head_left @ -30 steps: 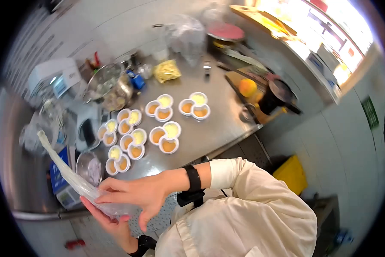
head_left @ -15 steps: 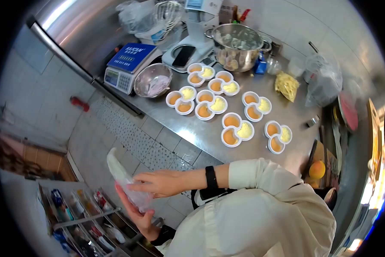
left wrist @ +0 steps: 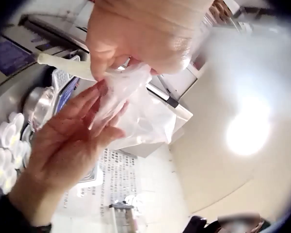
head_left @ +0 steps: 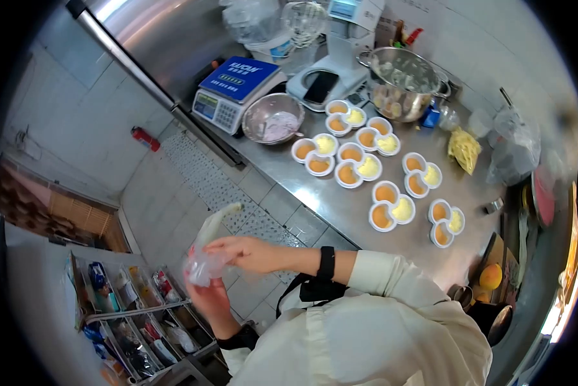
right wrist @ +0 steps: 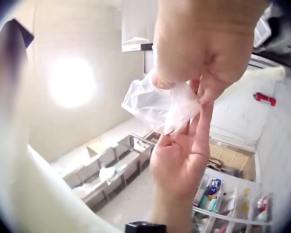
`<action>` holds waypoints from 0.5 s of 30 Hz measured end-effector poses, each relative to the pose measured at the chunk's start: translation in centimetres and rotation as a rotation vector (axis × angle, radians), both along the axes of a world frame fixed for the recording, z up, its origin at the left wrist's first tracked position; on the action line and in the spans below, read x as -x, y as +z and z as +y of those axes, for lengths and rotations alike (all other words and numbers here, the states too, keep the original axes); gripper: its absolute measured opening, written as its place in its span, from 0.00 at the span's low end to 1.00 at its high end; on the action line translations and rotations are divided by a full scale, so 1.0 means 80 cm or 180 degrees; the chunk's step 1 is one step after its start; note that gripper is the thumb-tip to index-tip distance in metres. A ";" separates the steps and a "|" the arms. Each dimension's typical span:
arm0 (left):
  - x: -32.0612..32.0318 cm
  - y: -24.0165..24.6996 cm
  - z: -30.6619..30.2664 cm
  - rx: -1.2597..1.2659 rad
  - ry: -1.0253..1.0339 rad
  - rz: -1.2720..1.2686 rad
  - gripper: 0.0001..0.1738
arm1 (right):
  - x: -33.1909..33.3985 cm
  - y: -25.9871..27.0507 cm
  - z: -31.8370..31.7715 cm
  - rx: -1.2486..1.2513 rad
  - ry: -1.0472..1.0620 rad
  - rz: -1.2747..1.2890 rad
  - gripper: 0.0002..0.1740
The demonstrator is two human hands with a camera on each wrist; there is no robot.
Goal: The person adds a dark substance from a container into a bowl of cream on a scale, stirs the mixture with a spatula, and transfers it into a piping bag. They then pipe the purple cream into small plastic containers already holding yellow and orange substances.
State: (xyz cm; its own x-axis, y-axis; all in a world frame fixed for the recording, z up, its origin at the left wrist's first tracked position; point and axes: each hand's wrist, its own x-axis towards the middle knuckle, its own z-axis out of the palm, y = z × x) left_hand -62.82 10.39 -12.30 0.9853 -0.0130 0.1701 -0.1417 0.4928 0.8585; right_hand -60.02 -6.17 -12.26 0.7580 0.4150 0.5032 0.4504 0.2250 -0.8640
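Observation:
A clear plastic piping bag (head_left: 210, 230) is held up over the floor beside the worktop. Its narrow end holds something pale and points away from the body; the wide end is loose and crumpled. My left hand (head_left: 210, 301) grips the bag from below, its fingers partly hidden behind the plastic. From the right, my right hand (head_left: 256, 255) pinches the loose plastic close above the left hand. In the right wrist view the crumpled bag (right wrist: 157, 104) spreads between the two hands. On the worktop, several joined white cups (head_left: 350, 164) contain orange and pale yellow fillings.
A metal bowl (head_left: 275, 119) with whitish residue stands by a blue-topped scale (head_left: 237, 80). Behind are a phone (head_left: 321, 87), a steel pot (head_left: 404, 83) and a yellow packet (head_left: 464, 151). A compartment rack (head_left: 137, 315) is at lower left; a mango-like fruit (head_left: 491, 276) lies right.
The view has swung left from the worktop toward the floor and rack. Both hands have carried the bag away from the worktop's edge, and its wide end is now bunched between them.

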 end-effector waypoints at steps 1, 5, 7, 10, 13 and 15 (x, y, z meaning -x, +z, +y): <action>-0.013 0.000 0.012 -0.0018 -0.0043 0.0232 0.30 | -0.004 0.003 0.002 -0.0085 0.0028 0.0616 0.15; -0.071 -0.010 0.042 0.1306 -0.0669 0.0682 0.21 | -0.044 -0.008 0.005 -0.2177 0.0602 0.2973 0.13; -0.099 -0.027 0.062 0.2150 -0.1366 0.0681 0.19 | -0.061 -0.004 -0.001 -0.2331 0.0035 0.3045 0.10; -0.134 -0.010 0.041 0.1544 -0.1047 0.0774 0.18 | -0.077 0.021 0.007 -0.2213 -0.1078 0.3233 0.10; -0.162 -0.007 0.029 0.0592 -0.0443 0.0939 0.19 | -0.088 -0.005 0.002 -0.2474 -0.1762 0.3199 0.13; -0.181 -0.021 0.034 0.0293 -0.0128 0.1065 0.19 | -0.108 -0.011 -0.004 -0.3160 -0.1586 0.3270 0.22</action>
